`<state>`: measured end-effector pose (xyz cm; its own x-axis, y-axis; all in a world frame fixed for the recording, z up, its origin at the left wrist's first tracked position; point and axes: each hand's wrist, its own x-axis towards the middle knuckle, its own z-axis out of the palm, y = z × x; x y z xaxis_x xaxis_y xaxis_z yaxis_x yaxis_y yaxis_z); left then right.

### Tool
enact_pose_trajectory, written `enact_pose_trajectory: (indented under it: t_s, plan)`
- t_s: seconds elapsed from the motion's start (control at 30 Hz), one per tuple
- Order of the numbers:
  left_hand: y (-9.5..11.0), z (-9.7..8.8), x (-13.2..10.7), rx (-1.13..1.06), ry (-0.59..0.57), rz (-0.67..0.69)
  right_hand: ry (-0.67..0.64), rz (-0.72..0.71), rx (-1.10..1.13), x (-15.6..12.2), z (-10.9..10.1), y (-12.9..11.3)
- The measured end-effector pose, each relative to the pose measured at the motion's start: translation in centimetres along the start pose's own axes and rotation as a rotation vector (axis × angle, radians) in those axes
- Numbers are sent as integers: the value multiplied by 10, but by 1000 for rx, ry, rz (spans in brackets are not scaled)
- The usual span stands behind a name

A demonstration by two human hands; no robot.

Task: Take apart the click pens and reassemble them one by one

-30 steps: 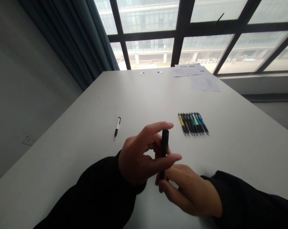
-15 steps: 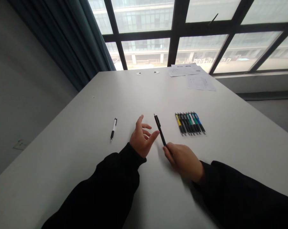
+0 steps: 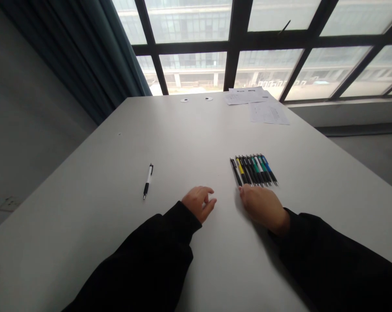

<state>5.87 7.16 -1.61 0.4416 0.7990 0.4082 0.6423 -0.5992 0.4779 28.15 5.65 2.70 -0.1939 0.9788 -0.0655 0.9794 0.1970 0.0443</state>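
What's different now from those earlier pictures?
A black pen, first held between both hands, has moved forward and right, beside the yellow pen. The left hand has come off it; the right hand remains at its near end. The lone white pen and papers stayed put.

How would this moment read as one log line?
right hand: holds black pen left of yellow pen | left hand: empty | lone white pen: on table

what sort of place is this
Probably an office or meeting room: a large white rectangular table, printed white paper sheets at its far end, and a wide black-framed glass window behind it.
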Motion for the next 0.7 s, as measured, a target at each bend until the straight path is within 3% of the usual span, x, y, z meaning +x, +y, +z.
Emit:
enact_pose_trajectory:
  t_s: [0.7]
  plan:
    - [-1, 0, 3, 27, -67, 35, 26, 35, -29, 2, 0, -2]
